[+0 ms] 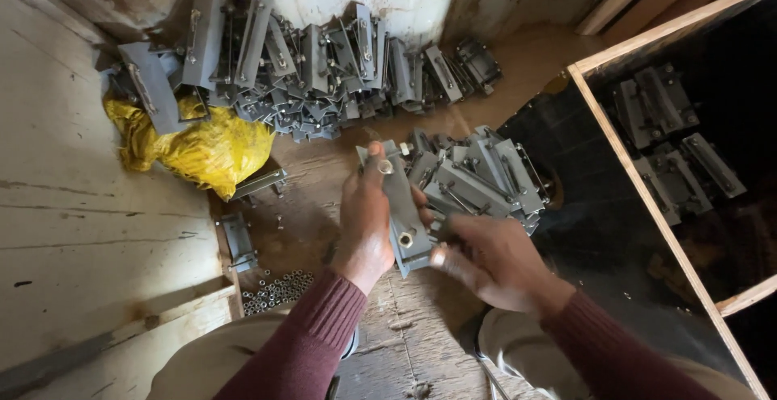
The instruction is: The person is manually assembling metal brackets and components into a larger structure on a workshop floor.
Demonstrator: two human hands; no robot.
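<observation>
Wooden crate [647, 198] at right, black-lined, several grey brackets inside. Left of the crate, against the wall: large bracket pile [307, 68], yellow bag [202, 149] beneath its left end. Smaller pile [486, 177] just beside the crate's corner. Held bracket [402, 210] (grey, two nuts showing) further left: left hand [364, 226] clasped around it, right hand [494, 258] pinching its lower end. Loose nuts [275, 291] far left, on the floor.
</observation>
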